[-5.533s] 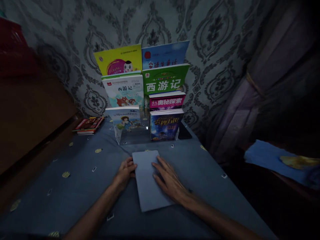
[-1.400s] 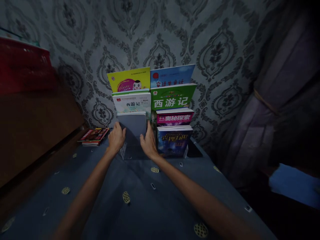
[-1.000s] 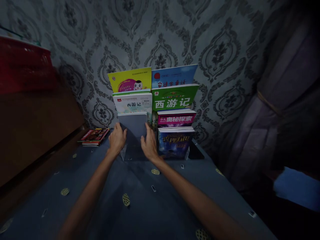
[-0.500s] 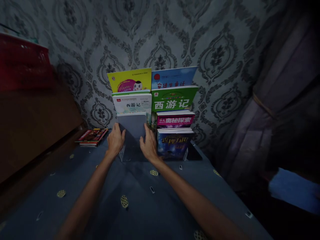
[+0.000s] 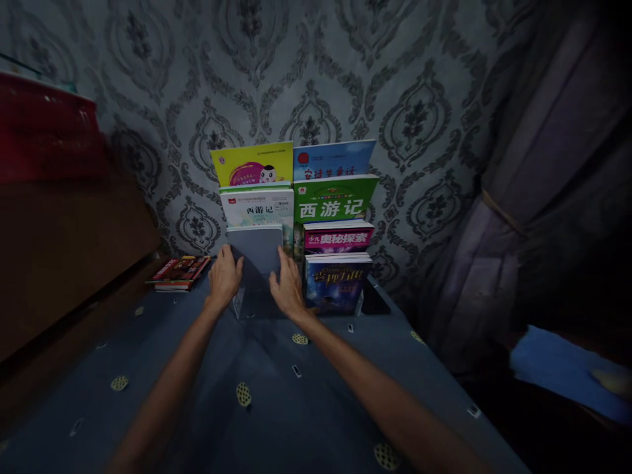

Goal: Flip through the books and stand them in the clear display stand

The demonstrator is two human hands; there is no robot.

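Observation:
A plain grey book [image 5: 255, 253] stands upright at the front of the left column of books, held between my two hands. At its left edge is my left hand [image 5: 225, 275], thumb toward the front cover. My right hand [image 5: 288, 283] grips the right edge, fingers along the side. Directly behind rises a white book [image 5: 257, 205] with a printed title, then a taller yellow book [image 5: 253, 160]. To the right stands a second column: a dark blue book [image 5: 338, 288] in front, then a magenta book [image 5: 340, 239], a green book [image 5: 336, 199] and a light blue book [image 5: 334, 157]. A clear stand edge [image 5: 237, 305] shows low on the left.
A small pile of books [image 5: 180, 271] lies flat to the left on the patterned blue cloth [image 5: 197, 401]. Brown furniture [image 5: 64, 250] with a red container [image 5: 47, 128] borders the left side. Patterned wallpaper is behind; a tied curtain [image 5: 474, 283] hangs at right.
The camera view has shifted slightly, so the books appear a little further left. My hands stay at the sides of the grey book, which shows no clear movement.

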